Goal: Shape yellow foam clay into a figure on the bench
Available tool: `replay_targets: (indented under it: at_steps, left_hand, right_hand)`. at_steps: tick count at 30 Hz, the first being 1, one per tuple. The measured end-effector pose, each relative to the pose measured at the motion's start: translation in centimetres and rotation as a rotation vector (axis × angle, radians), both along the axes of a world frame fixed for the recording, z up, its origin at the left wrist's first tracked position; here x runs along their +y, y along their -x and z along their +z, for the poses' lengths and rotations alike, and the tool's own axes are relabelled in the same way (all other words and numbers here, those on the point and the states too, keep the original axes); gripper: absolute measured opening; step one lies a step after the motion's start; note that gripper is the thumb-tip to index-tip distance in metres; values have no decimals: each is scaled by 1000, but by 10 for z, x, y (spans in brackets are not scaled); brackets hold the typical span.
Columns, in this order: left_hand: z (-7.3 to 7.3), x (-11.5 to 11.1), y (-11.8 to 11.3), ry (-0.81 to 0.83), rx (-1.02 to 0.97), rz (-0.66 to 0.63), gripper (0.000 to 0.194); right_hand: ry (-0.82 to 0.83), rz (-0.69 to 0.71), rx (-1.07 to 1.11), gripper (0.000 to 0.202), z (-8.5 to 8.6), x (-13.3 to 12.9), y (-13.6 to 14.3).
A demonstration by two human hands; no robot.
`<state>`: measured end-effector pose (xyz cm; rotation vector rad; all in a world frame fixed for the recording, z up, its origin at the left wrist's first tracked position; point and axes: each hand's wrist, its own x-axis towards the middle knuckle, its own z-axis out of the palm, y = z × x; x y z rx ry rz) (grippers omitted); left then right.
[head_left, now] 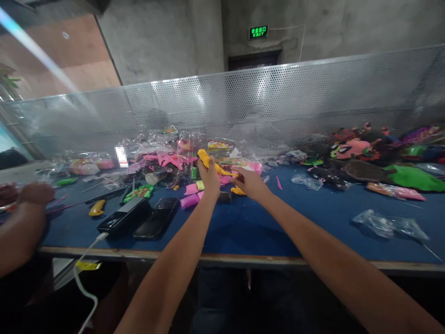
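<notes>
Over the middle of the blue table (257, 227), a long yellow toy-like piece (221, 170) with a rounded end is held between my two hands. My left hand (209, 178) is closed around its thicker part, the rounded end sticking out above the thumb. At the thin end, the fingers of my right hand (251, 182) pinch it. Just below lie pink packets (189, 200), a dark brown roll (225, 197) and another small yellow piece (238, 190). The exact kind of the yellow piece cannot be made out.
A phone (157, 218) and a black power bank (123, 216) with a white cable lie at left. Clear wrappers and pink pieces (170, 158) heap against the perforated metal screen (215, 99). Plush toys (358, 150) and plastic bags (389, 224) lie right. Another person's arm (24, 227) rests far left.
</notes>
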<state>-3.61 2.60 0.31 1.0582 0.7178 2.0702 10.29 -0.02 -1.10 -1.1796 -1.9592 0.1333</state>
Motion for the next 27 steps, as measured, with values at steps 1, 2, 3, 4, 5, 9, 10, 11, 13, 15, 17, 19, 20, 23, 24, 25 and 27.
replay_targets:
  at_steps: [1, 2, 3, 4, 5, 9, 10, 11, 13, 15, 17, 19, 20, 23, 24, 25, 27]
  left_hand:
    - [0, 0, 0, 24, -14, -4, 43]
    - [1, 0, 0, 49, -31, -10, 40]
    - [1, 0, 0, 75, -50, -19, 36]
    - [2, 0, 0, 99, -74, -33, 32]
    - [2, 0, 1, 120, -100, -56, 29]
    - [6, -3, 1, 170, -202, -197, 21]
    - [7, -4, 1, 175, -213, -229, 23]
    - [8, -5, 1, 180, -219, -255, 26]
    - [9, -7, 0, 185, -222, -287, 30]
    - [8, -8, -1, 172, -209, -305, 28]
    - [7, -7, -2, 149, -184, -316, 26]
    - [5, -5, -3, 131, -155, -320, 28]
    - [5, -4, -2, 127, -143, -319, 30]
    - [4, -3, -2, 118, -114, -308, 33]
    - [4, -3, -1, 115, -107, -308, 34]
    - [4, -3, -1, 112, -102, -310, 35]
    - [3, -4, -1, 110, -95, -315, 36]
  right_hand:
    - [-8, -22, -16, 33, 1, 0, 0]
    - [-17, -39, -36, 29, 2, 0, -1]
    - [-29, -51, -54, 25, 2, 0, -1]
    - [-42, -58, -68, 23, 2, 0, -1]
    - [-52, -62, -75, 24, 2, 1, -1]
    - [-98, -64, -42, 31, 1, 2, -2]
    - [-115, -59, -32, 30, 1, 2, -3]
    - [-132, -55, -24, 28, 2, 2, -4]
    - [-159, -52, -20, 27, 4, 2, -8]
    - [-178, -59, -13, 28, 6, 3, -12]
    - [-209, -58, 9, 29, 6, 4, -15]
    - [-238, -46, 30, 29, 7, 5, -17]
    - [-245, -40, 32, 28, 7, 6, -18]
    - [-228, -57, 10, 24, 7, 6, -18]
    - [-218, -69, 1, 24, 8, 6, -19]
    - [-210, -79, -7, 24, 8, 6, -19]
    - [-220, -83, -14, 24, 8, 6, -18]
